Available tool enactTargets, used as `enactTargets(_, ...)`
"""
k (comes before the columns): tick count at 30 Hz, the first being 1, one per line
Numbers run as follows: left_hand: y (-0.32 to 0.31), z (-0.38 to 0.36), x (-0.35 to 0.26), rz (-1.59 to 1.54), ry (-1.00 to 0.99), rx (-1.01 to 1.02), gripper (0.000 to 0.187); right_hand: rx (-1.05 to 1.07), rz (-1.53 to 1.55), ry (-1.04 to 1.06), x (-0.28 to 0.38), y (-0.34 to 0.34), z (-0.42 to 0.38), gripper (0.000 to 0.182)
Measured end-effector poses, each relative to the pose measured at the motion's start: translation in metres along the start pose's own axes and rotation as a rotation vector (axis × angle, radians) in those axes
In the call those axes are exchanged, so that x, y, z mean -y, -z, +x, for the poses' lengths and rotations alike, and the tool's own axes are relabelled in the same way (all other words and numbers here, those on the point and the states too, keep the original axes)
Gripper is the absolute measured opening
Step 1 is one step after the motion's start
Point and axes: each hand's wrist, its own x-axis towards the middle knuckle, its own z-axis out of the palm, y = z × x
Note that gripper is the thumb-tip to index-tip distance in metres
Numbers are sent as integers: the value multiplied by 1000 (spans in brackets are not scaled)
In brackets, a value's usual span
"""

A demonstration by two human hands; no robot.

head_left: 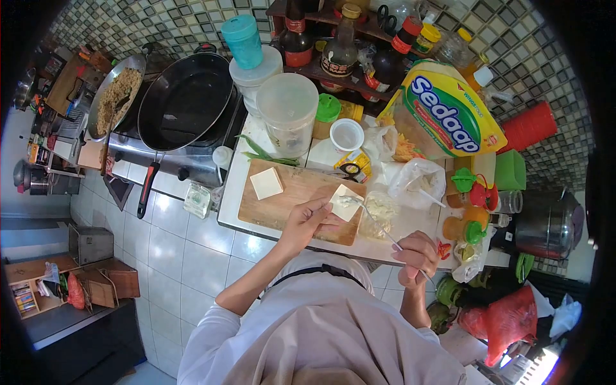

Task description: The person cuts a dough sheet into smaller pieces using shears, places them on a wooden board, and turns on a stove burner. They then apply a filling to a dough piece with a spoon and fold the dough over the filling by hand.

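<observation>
My left hand point(307, 223) holds a pale square wrapper point(344, 204) by its left edge, above the right end of the wooden cutting board point(295, 208). My right hand point(418, 255) grips a metal spoon point(383, 229), whose tip rests on some whitish filling on that wrapper. A stack of similar pale squares point(266, 184) lies on the left part of the board. Just right of the board, a clear plastic bag point(380, 213) holds whitish, crumbly food.
Behind the board stand a clear tub point(287, 109), a small white bowl point(346, 135) and a yellow Sedaap bag point(443, 109). Green leaves point(264, 153) lie at the board's back edge. A black pan point(186, 99) sits on the stove at left; jars point(463, 228) stand at right.
</observation>
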Motion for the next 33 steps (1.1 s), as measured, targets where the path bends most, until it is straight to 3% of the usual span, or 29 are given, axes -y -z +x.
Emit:
enactTargets(4, 0, 0, -2, 17, -2, 6, 31, 35, 5, -44, -3, 0, -3, 35)
enactTargets(12, 5, 1, -3, 15, 29, 57, 34, -109, 34, -155, 0, 1, -11, 46)
enactTargets(16, 2, 1, -3, 8, 16, 50, 32, -90, 1, -129, -2, -3, -10, 46)
enactTargets(24, 3, 1, -3, -15, -7, 21, 32, -209, 106, -304, -2, -4, -14, 43)
enactTargets(28, 3, 0, -4, -14, -23, 8, 32, -154, 97, -344, 0, -6, -10, 43)
enactTargets(33, 4, -1, -5, 8, 11, -2, 31, -315, 265, -313, -1, -6, -14, 45)
